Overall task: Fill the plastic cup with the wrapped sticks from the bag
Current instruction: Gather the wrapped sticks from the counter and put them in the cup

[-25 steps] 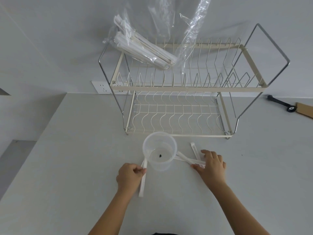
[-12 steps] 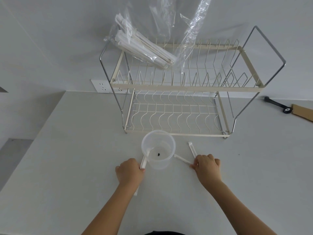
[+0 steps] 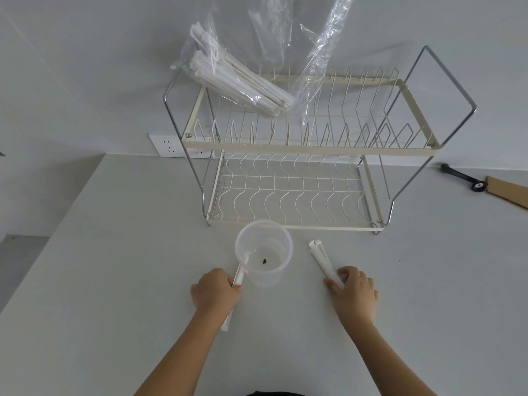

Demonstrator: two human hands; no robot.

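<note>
A clear plastic cup (image 3: 264, 247) stands upright on the white table, just in front of the dish rack, with a small dark speck on its bottom. My left hand (image 3: 215, 291) is closed around white wrapped sticks (image 3: 238, 277) whose upper ends lean against the cup's left side. To the cup's right, my right hand (image 3: 353, 291) grips the near end of more wrapped sticks (image 3: 321, 258) lying on the table. A clear bag (image 3: 243, 78) holding several wrapped sticks rests on the rack's top tier at the left.
The two-tier cream wire dish rack (image 3: 308, 150) stands against the wall behind the cup. A black-handled tool (image 3: 460, 177) and a brown cardboard piece (image 3: 508, 190) lie at the far right. A wall socket (image 3: 168, 145) sits left of the rack.
My right hand has gathered the scattered sticks on the right into one bundle and closed on them. My left hand has kept its hold on its sticks beside the cup.
</note>
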